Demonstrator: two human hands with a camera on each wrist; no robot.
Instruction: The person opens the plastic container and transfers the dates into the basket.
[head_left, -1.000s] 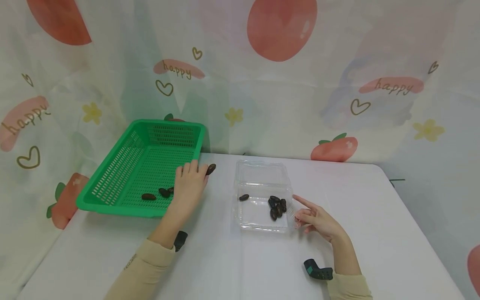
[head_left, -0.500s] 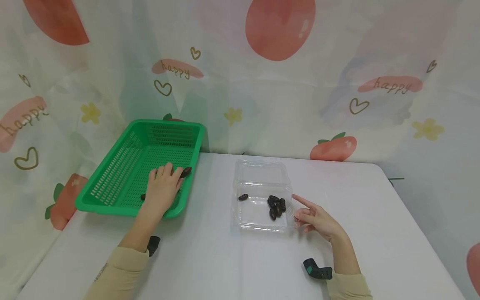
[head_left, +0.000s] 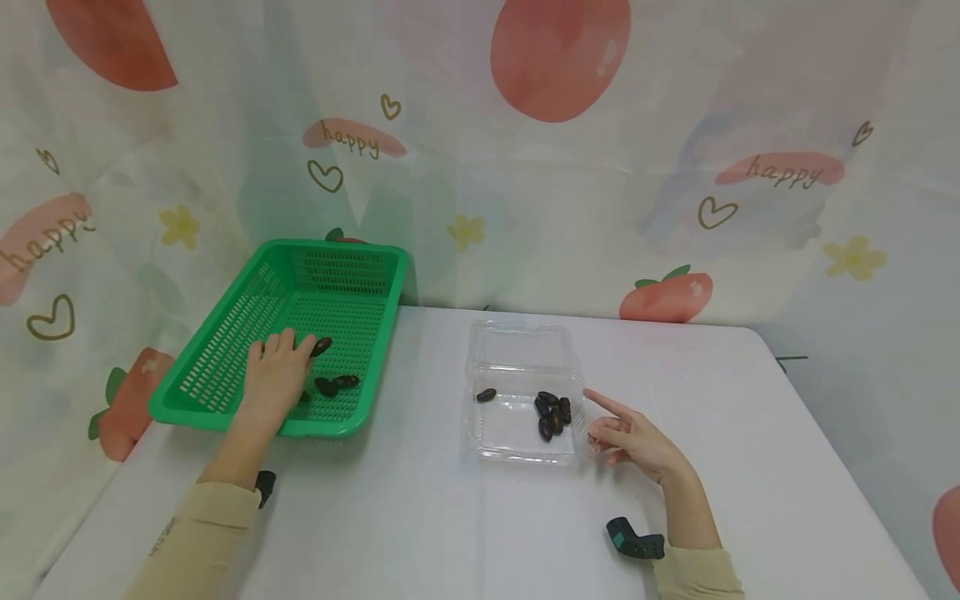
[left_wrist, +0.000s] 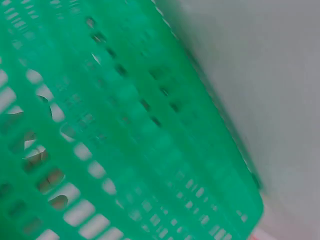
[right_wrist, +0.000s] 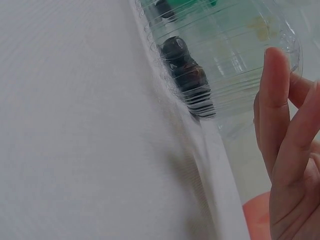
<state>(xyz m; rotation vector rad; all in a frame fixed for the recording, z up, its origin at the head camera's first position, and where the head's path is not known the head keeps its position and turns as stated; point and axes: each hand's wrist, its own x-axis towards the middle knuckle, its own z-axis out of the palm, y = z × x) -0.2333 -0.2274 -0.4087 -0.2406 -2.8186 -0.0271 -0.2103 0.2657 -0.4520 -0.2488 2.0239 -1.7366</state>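
My left hand [head_left: 273, 375] is inside the green basket [head_left: 390, 325], fingers bent downward. At its thumb side it holds a dark brown, oval, date-like fruit [head_left: 321, 347]; whether more lie under the fingers is hidden. Similar fruits [head_left: 327, 387] lie on the basket floor beside the hand. My right hand [head_left: 637, 442] is at the right side of a clear plastic clamshell box [head_left: 517, 454], straight index finger touching its edge. Several dark fruits [head_left: 553, 414] cluster in the box's right half, and a single fruit [head_left: 487, 395] sits at its left.
A white-covered table [head_left: 420, 517] carries both containers, with the box right of the basket. The box's lid [head_left: 522, 343] is folded back, away from me. A patterned curtain [head_left: 562, 225] hangs behind the table. In the left wrist view, the basket's slotted wall [left_wrist: 150, 125] blocks much of the scene.
My left hand has moved left, from the basket's right rim deeper into it, the dark fruit travelling along with it. My right hand and the clear box have stayed in place.
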